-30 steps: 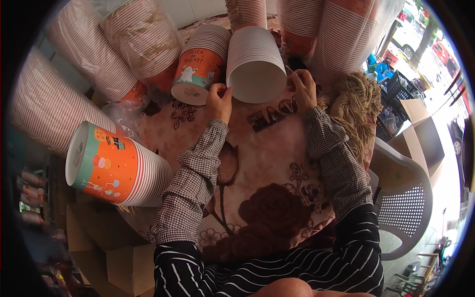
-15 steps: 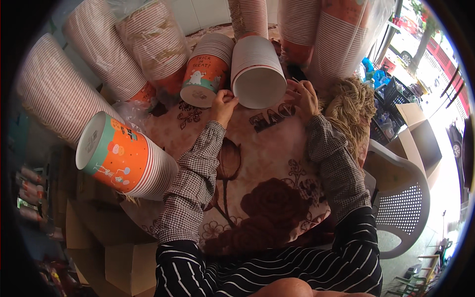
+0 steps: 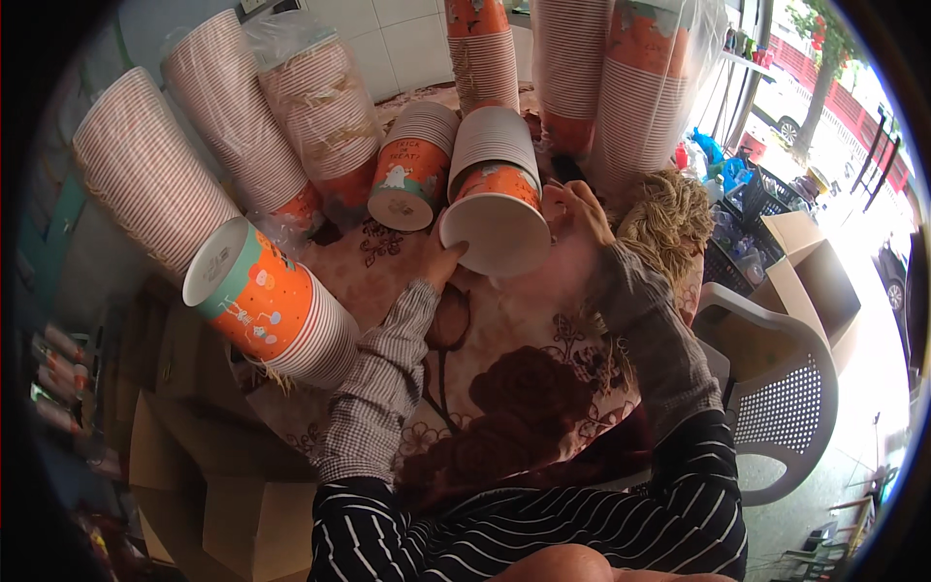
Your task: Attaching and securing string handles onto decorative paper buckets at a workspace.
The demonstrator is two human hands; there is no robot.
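An orange paper cup with a white inside sticks out from a stack of nested cups lying on the table, its open mouth facing me. My left hand grips its rim at the left, the thumb over the edge. Beside the cup's right side is my right hand, its fingers bent and smeared by motion, so their hold is unclear. Just left lies another nested stack, with an orange and green printed cup at its near end. A further orange and green stack leans near my left forearm.
Tall cup stacks, some in clear plastic, stand along the back, including a bagged stack at right. A bundle of beige twine lies at the table's right edge. A grey plastic chair stands right; an open cardboard box is at lower left.
The orange cup has come out of the stack toward me, with my left hand now on its rim. My right hand has shifted slightly left and nearer. The view has tilted a little.
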